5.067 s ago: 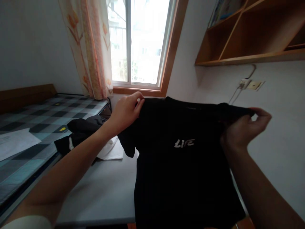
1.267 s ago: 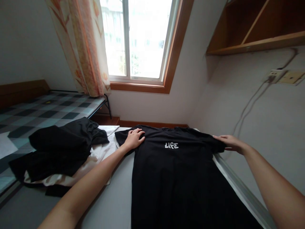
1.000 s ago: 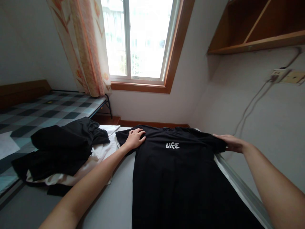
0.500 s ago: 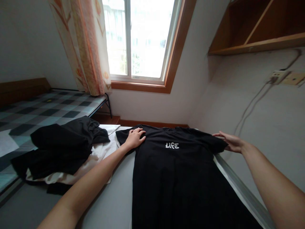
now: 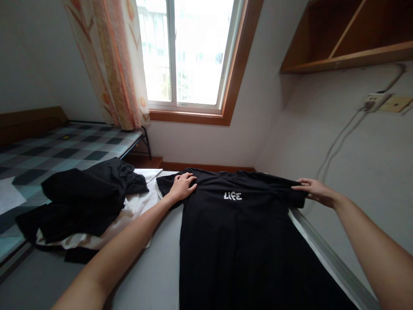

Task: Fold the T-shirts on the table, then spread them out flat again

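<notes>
A black T-shirt (image 5: 238,241) with white lettering on its chest lies spread on a white table (image 5: 148,275), collar toward the window. My left hand (image 5: 183,187) rests flat on the shirt near its left shoulder, fingers spread. At the far right, my right hand (image 5: 314,191) pinches the end of the other sleeve between thumb and fingers, and that sleeve is drawn out past the table's right edge. Beside my left forearm sits a heap of black clothes (image 5: 93,193), with a white garment (image 5: 142,202) partly under it.
A bed with a checked mattress (image 5: 97,140) stands at the left, a sheet of paper (image 5: 9,196) on it. Behind the table are a window (image 5: 193,56) and a curtain (image 5: 112,64). On the right wall are a wooden shelf (image 5: 351,60) and a socket (image 5: 374,102) with a cable.
My right hand has closed on the sleeve end and shifted slightly right, pulling the sleeve straighter. My left hand has stayed on the shirt.
</notes>
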Motion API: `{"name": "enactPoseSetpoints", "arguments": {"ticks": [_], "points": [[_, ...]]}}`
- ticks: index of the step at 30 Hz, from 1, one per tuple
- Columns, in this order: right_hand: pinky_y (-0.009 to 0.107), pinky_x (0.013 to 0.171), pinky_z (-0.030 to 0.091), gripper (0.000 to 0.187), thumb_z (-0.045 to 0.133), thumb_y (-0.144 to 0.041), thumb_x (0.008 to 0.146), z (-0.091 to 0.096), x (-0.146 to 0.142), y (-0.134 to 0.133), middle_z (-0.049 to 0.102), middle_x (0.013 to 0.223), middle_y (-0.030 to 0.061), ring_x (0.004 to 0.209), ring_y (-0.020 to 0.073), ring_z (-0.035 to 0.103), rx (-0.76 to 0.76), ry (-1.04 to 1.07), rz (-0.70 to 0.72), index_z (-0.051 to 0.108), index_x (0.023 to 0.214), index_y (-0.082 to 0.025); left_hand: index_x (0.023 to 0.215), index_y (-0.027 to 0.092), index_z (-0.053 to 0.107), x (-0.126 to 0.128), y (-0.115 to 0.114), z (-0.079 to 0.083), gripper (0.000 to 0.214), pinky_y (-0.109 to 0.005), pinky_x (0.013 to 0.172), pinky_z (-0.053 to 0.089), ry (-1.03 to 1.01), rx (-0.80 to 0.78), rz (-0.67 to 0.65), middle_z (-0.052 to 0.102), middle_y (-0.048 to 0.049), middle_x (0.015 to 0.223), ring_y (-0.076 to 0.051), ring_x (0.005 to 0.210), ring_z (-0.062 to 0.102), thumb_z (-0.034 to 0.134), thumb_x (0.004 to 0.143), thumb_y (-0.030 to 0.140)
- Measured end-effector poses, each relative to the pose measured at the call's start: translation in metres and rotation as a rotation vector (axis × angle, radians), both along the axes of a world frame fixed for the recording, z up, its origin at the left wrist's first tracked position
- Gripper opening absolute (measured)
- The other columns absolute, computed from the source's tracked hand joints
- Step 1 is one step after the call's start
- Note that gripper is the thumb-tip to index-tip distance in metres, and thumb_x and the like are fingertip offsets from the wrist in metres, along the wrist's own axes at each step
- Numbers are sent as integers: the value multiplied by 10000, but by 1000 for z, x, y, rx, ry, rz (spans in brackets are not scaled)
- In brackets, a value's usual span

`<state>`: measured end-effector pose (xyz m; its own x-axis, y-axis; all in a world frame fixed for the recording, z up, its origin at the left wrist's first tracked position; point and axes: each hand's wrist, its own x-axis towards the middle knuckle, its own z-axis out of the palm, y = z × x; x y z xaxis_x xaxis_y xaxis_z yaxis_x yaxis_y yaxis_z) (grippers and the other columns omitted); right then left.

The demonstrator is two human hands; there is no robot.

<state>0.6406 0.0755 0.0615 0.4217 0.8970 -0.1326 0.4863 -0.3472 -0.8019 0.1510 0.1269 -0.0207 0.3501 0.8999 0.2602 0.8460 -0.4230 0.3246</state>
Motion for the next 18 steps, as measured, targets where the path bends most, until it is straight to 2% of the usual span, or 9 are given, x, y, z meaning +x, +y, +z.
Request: {"name": "enactPoseSetpoints", "arguments": {"ticks": [3,5,7,9,12,15,18], "points": [[189,621,418,182,678,-86,715,6,-4,7,566,663,-8,674,107,523,220,-67,-9,529,682,-185,1234,268,597,0,0,0,373,-451,1086,282,-3,-6,2,521,-78,1403,-242,1316,432,478,910,410],[194,659,439,174,681,-103,725,7,-5,9,578,709,2,711,113,534,271,-152,-46,528,705,-184,1236,279,594,0,0,0,371,-446,1089,279,-4,-12,3,521,-70,1403,-239,1319,429,481,909,411],[227,651,481,157,680,-173,761,3,-2,8,592,736,24,702,132,559,153,-132,-130,525,751,-194,1238,282,593,0,0,0,372,-447,1091,275,-8,-13,3,520,-68,1405,-242,1318,428,483,907,409],[278,610,524,172,668,-295,805,-5,6,5,601,723,50,639,154,579,-76,-14,-220,523,795,-204,1235,282,597,0,0,-1,371,-453,1092,275,-14,-10,4,519,-70,1403,-251,1315,432,485,905,409],[305,582,555,293,638,-478,819,-20,18,-3,623,710,110,584,179,611,-340,182,-286,532,799,-206,1228,283,603,0,0,-1,368,-458,1088,281,-18,-5,5,524,-71,1396,-263,1305,443,488,902,410],[284,562,558,375,617,-578,798,-28,24,-9,640,722,146,593,191,637,-402,229,-319,539,756,-214,1230,280,600,0,1,-1,369,-458,1084,284,-8,0,5,523,-72,1399,-257,1307,443,482,906,411],[279,534,549,383,622,-582,787,-31,20,-12,657,734,157,600,198,647,-444,199,-317,541,702,-217,1232,273,597,1,2,-2,373,-458,1085,283,1,8,3,523,-77,1400,-250,1314,436,476,909,417]]}}
